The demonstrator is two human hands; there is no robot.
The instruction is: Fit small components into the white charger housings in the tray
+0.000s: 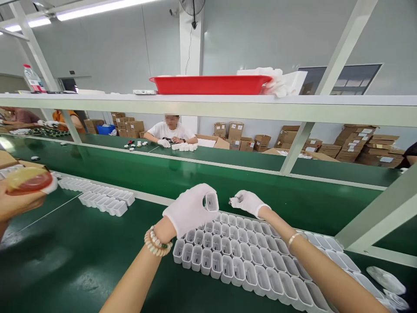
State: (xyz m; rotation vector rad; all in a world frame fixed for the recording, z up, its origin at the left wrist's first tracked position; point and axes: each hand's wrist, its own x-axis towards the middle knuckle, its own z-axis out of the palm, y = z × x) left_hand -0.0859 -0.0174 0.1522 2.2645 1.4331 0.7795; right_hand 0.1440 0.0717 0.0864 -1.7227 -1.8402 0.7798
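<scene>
My left hand, in a white glove, is closed on a white plastic shell held just above the far end of a block of open white shells standing in rows on the green table. A little to the right, my gloved right hand pinches a small metal part at its fingertips, close to the shell's opening. A bead bracelet circles my left wrist and a metal bangle my right.
More rows of white shells stand at the left. A neighbour's hand holds a red and yellow object at the far left edge. A person in white works across the green bench. Overhead, a shelf carries a red tray. Cardboard boxes line the back wall.
</scene>
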